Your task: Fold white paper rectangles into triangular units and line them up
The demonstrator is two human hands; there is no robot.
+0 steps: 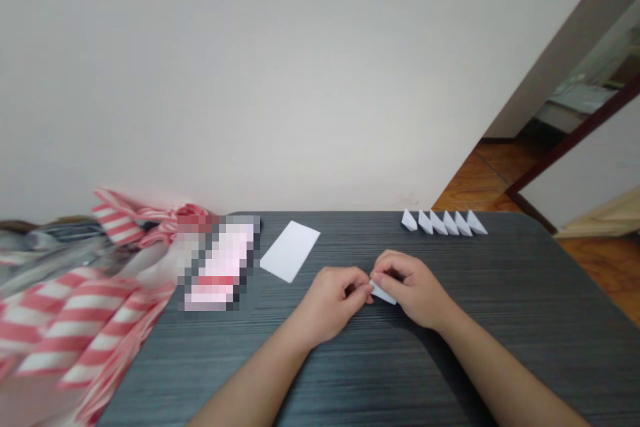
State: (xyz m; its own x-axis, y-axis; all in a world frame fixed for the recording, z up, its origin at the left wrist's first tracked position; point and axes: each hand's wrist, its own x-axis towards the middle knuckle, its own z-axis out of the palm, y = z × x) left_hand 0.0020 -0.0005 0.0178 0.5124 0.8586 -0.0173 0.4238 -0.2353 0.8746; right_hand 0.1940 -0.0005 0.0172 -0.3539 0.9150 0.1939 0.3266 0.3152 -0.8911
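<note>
Both my hands meet over the middle of a dark wood-grain table (345, 373). Between them is a small folded piece of white paper (384, 293), with a pointed corner showing under my right fingers. My right hand (413, 287) is closed, pinching the paper between thumb and fingers. My left hand (337, 300) is closed too, thumb against forefinger at the paper's left end. The fingers hide most of the folded piece. Left of my hands lies a flat white sheet of paper (290, 251). Along the far right edge stand several small folded white paper pieces (435, 223) in a row.
A blurred-out pink and white item (225, 263) lies at the table's left. Beyond that edge is a heap of red-and-white striped cloth (85, 320). A pale wall (300, 80) rises behind the table. At the right are wooden flooring (480, 170) and an opening into another room.
</note>
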